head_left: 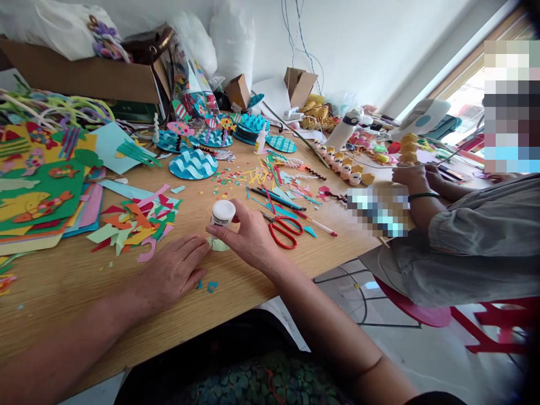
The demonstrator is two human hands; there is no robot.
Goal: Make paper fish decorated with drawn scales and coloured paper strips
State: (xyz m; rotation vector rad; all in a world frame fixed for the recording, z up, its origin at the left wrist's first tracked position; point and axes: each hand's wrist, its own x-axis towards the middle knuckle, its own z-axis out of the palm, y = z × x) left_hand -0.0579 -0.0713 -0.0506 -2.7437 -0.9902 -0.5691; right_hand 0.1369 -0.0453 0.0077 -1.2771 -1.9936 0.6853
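My right hand (252,235) grips a small white bottle (223,211) between thumb and fingers, its round white end facing up. Beneath the bottle lies a pale green paper piece (220,246), partly covered by it. My left hand (169,274) rests flat on the table, fingers stretched out, with the fingertips at the left edge of the green piece. Two small blue paper scraps (212,287) lie beside the left thumb. Red-handled scissors (283,229) are just right of my right hand, near a dark pen (283,199).
Cut paper scraps (135,219) and stacked coloured sheets (54,191) cover the left side. Blue wavy discs (193,164) with paper fish and a glue bottle (260,139) stand farther back. On the right, another person's hands (411,177) hold a yellow piece (408,148).
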